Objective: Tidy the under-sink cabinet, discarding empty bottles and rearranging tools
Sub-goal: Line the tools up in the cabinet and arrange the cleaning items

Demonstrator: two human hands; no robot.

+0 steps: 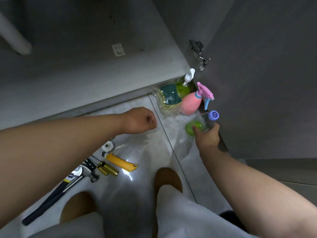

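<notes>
Open cabinet door is seen right of the pink spray bottle. The grey cabinet floor lies up-left of it. A long dark-handled tool is laid on the floor tiles well down-left of the spray bottle.

A wrapped sponge pack is set touching the spray bottle's left side. The spray bottle itself is placed at the cabinet's front corner, trigger against the door.

A clear bottle with a blue cap and green liquid in its base is held just below the spray bottle, cap toward the door. It is gripped by the right hand, fingers curled round its body. The left hand is held left of the spray bottle, curled into a fist; nothing is seen in it.

A green pump bottle is tucked just above the spray bottle. A yellow utility knife, yellow-black screwdrivers and a white roll are grouped down-left of the spray bottle, near the long tool's head.
</notes>
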